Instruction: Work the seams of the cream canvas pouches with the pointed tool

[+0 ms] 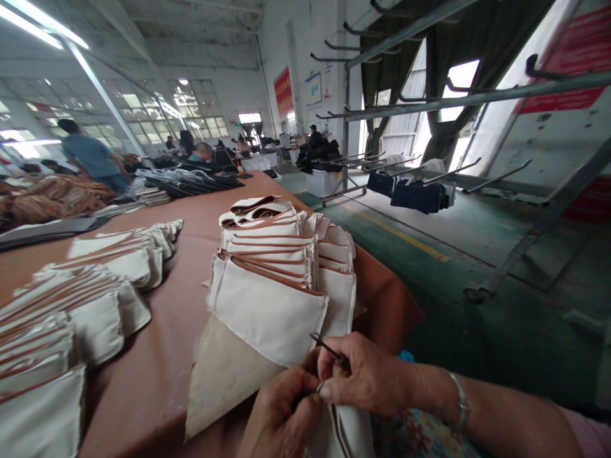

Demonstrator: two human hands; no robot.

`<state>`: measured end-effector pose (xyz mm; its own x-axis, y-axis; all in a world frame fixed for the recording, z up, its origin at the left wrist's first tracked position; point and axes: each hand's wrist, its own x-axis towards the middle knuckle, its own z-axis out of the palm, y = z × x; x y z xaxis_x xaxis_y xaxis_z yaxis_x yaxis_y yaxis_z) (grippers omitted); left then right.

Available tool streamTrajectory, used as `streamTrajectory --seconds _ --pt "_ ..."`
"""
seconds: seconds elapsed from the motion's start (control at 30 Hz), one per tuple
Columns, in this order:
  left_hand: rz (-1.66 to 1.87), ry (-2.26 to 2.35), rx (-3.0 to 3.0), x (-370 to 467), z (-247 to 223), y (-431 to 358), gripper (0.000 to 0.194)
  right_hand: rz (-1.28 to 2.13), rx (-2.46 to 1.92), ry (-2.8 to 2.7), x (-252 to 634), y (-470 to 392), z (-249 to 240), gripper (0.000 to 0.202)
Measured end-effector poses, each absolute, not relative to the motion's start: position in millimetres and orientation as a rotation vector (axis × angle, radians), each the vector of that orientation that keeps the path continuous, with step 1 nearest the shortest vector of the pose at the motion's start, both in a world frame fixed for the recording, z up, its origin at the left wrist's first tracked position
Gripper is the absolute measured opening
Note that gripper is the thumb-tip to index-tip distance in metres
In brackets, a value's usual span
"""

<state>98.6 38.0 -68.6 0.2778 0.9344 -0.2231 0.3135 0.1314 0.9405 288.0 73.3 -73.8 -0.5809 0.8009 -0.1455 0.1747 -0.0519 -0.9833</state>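
At the lower middle, my left hand (286, 407) pinches the edge of a cream fabric piece with brown trim (351, 429), which hangs down in front of me. My right hand (365, 372) is closed around a thin dark pointed tool (327, 346), its tip aimed up and left; most of it is hidden in the palm, so its kind is unclear. Thumb and fingertips of that hand meet the fabric edge beside my left hand. Just beyond lies an overlapping stack of cream pieces with brown edges (267, 308), partly on a beige sheet (224, 369).
More cream pieces (100, 318) lie in rows on the left of the brown-covered table (143, 381). Dark pieces (200, 180) are piled at its far end. A metal rack with prongs (477, 95) stands on the right. A person in blue (93, 156) stands at the far left.
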Motion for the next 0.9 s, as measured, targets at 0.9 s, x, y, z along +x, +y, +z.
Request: streamTrajectory --seconds 0.9 --pt "0.821 1.251 2.729 83 -91 26 0.018 1.915 -1.240 -1.368 285 66 -73 0.017"
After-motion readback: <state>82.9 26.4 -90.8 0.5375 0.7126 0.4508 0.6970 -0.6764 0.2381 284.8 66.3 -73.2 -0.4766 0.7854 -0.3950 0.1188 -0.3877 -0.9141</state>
